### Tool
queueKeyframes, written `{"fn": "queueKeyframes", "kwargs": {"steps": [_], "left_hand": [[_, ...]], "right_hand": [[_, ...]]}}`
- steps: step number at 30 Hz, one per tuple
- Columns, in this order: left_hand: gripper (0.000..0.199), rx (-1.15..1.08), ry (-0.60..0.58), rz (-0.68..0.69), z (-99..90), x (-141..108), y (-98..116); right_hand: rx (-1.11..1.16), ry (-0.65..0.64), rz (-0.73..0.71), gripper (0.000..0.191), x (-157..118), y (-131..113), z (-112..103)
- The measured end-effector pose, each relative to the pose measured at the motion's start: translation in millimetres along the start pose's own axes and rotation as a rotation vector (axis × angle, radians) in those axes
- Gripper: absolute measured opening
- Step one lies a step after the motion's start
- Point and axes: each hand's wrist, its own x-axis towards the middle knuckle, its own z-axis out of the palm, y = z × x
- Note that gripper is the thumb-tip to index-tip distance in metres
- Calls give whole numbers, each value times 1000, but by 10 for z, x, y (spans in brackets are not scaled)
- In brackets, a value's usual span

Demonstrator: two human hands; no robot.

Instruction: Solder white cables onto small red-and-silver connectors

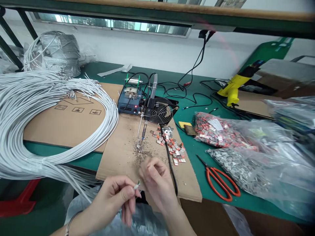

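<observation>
My left hand (123,195), low in the middle of the view, pinches the end of a white cable (136,186) between thumb and fingers. Short thin wires show at the cable's tip. Just right of it, my right hand (157,183) is raised over the board's front edge with its fingers curled in, slightly blurred. What those fingers hold, if anything, is hidden. Beyond my hands a soldering iron (143,131) in a stand points down at dark, crumb-like bits on the cardboard-coloured board (118,155). Small metal-and-orange connector pieces (177,150) lie loose to the right.
A large coil of white cables (108,131) fills the left. Behind the board stand a blue soldering feeder (130,106) and a fan (161,113). Orange-handled scissors (219,180), bags of small parts (219,131) and a yellow tool (232,88) lie right. A black cord (170,164) crosses the board.
</observation>
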Motion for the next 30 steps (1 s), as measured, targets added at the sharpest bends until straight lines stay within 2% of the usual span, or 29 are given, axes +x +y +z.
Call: {"fn": "queueKeyframes", "kwargs": {"steps": [2, 3, 6, 8, 11, 14, 16, 19, 22, 24, 26, 28, 29, 30], "left_hand": [[41, 55, 72, 26, -7, -5, 9], [39, 105, 92, 49, -13, -12, 14], [34, 314, 72, 131, -36, -50, 29], [32, 466, 55, 189, -49, -81, 39], [30, 646, 60, 244, -56, -112, 52], [30, 720, 88, 271, -50, -112, 51], [29, 676, 113, 260, -41, -97, 40], [29, 471, 115, 176, -28, -70, 18], [30, 284, 79, 36, -33, -68, 10], [30, 238, 104, -36, -60, -86, 27], [32, 227, 169, -66, -111, -105, 68], [30, 232, 212, -51, -181, -102, 131], [28, 236, 201, -36, -219, -88, 168], [25, 237, 176, -20, -255, -63, 205]], "right_hand": [[-122, -18, 2, 2, 10, -94, -47], [-219, -46, 3, 3, 7, -143, -58], [-552, -136, -32, 4, -15, -280, -37], [-691, -161, -64, 4, -29, -347, -4], [-759, -185, -55, 11, -51, -385, 21], [-710, -159, -75, 15, -89, -318, 17], [-642, -99, -137, 15, -123, -224, 25], [-598, -10, -271, 15, -182, -77, 65], [-692, -13, -404, 15, -228, -42, 60], [-787, -25, -468, 17, -211, -126, -30], [-924, 38, -493, 16, -119, -292, -205], [-1202, 156, -463, 12, 64, -498, -434], [-1400, 158, -398, 11, 181, -593, -552], [-1600, 103, -332, 13, 306, -673, -660]]}}
